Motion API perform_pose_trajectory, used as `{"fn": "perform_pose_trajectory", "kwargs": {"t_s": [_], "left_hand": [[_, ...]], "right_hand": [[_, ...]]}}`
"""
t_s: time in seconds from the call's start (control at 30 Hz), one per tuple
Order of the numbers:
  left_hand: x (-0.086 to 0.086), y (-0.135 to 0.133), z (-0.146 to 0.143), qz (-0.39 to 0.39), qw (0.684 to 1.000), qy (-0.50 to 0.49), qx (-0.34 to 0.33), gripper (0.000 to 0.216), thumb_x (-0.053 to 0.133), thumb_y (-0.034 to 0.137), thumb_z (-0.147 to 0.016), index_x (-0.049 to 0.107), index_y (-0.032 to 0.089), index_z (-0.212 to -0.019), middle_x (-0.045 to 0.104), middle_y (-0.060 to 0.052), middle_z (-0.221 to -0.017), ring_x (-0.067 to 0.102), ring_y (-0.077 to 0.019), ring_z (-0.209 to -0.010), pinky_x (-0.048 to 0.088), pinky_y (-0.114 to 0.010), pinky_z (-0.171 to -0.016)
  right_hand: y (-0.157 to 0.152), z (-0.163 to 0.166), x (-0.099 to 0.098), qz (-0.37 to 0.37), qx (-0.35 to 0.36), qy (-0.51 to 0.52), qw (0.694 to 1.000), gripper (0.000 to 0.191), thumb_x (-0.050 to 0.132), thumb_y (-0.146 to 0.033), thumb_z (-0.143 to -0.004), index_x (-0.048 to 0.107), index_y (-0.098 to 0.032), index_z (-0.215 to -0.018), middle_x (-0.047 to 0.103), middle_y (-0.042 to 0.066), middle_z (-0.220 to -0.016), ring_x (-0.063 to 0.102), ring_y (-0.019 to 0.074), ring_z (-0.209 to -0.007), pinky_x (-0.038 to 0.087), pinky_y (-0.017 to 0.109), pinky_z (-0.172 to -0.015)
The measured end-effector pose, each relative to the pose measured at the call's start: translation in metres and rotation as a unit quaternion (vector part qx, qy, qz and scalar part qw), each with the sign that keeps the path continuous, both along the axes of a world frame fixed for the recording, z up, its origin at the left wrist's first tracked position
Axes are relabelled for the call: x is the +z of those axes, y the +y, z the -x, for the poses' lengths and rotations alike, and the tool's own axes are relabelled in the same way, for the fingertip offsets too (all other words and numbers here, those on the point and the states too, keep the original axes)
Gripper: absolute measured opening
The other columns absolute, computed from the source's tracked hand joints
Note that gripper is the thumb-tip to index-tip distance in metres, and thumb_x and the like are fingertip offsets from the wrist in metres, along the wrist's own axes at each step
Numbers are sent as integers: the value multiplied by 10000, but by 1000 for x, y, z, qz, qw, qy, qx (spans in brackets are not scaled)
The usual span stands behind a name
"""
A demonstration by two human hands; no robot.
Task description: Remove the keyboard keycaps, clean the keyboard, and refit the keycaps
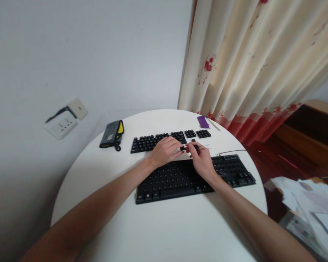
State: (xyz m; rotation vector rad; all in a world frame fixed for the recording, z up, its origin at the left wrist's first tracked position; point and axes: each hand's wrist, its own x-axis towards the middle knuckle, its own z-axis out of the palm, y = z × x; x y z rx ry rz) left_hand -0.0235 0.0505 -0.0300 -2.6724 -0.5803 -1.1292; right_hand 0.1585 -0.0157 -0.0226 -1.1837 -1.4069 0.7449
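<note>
On a round white table (158,233) lies a black keyboard (175,180) near me. Beyond it, loose black keycaps (150,142) are laid out in rows like a keyboard. My left hand (165,151) and my right hand (202,160) meet between the two, above the keyboard's far edge. My left hand's fingers pinch a small black keycap (182,148). My right hand's fingers are closed on a small black tool with a thin wire loop (205,146), held against that keycap.
A grey and yellow pouch (112,134) lies at the table's far left. A purple cloth (203,122) and a thin stick (213,124) sit at the far edge by the curtain (251,62). A wall socket (61,123) is at left. Papers (308,203) are piled at right.
</note>
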Motion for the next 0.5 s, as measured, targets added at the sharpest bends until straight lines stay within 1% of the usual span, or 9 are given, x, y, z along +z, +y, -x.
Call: {"fn": "perform_pose_trajectory", "kwargs": {"t_s": [0.17, 0.33, 0.5], "left_hand": [[-1, 2, 1, 3, 1000, -12, -23, 194, 593, 317, -928, 663, 171, -1036, 715, -76, -978, 638, -192, -904, 518, -358, -823], [-3, 3, 2, 24, 999, -25, -36, 197, 614, 317, -918, 664, 173, -1043, 720, -71, -965, 646, -187, -902, 522, -358, -829], [-5, 5, 1, 36, 997, -40, -47, 197, 617, 326, -916, 668, 176, -1032, 724, -72, -946, 655, -181, -873, 529, -357, -820]], "right_hand": [[0, 2, -3, 5, 8, 47, 999, 317, 522, -427, -920, 684, -158, -966, 730, 95, -897, 681, 208, -798, 503, 297, -659], [0, 3, -3, -5, 5, 57, 998, 307, 529, -403, -918, 696, -149, -963, 731, 94, -891, 679, 201, -779, 508, 291, -646], [1, 4, -6, 0, -1, 65, 998, 328, 530, -415, -915, 709, -146, -971, 728, 92, -877, 667, 202, -770, 503, 291, -624]]}}
